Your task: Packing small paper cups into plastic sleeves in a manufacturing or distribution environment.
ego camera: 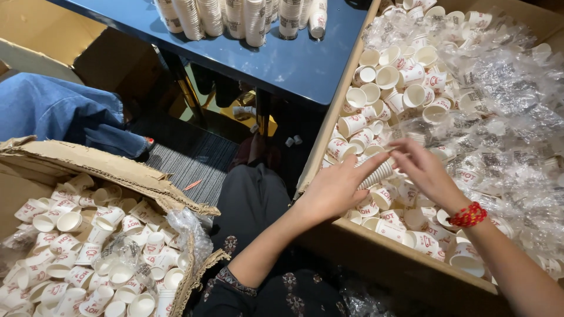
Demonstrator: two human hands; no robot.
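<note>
Holding a short stack of paper cups (377,174) between both hands is what's going on here. The left hand (335,191) is wrapped around the lower end of the stack, fingers closed on it, thumb pointing up along the side. The right hand (424,170) comes in from the other side with fingertips pinched on the top end, a red bead bracelet (468,215) on that wrist. The stack lies tilted, nearly on its side, just above the loose cups in the big box (376,258) on the right.

My take on doing this bit well: keep the left hand's hold firm but light so the thin paper doesn't crush, and let the right fingertips line each rim up square before pushing it home. A crooked cup would probably jam or dent.

Pose-wise, both forearms reach forward and to the right over the box edge, the left one crossing the lap, the right wrist bent down a little.

Further out, the box is full of loose white cups with red print, and crinkled clear plastic (505,117) covers its far side. A second torn box (117,170) of the same cups sits at lower left. Beyond is a dark blue worktop (282,58) with tall cup stacks (235,17) along its far edge.
</note>
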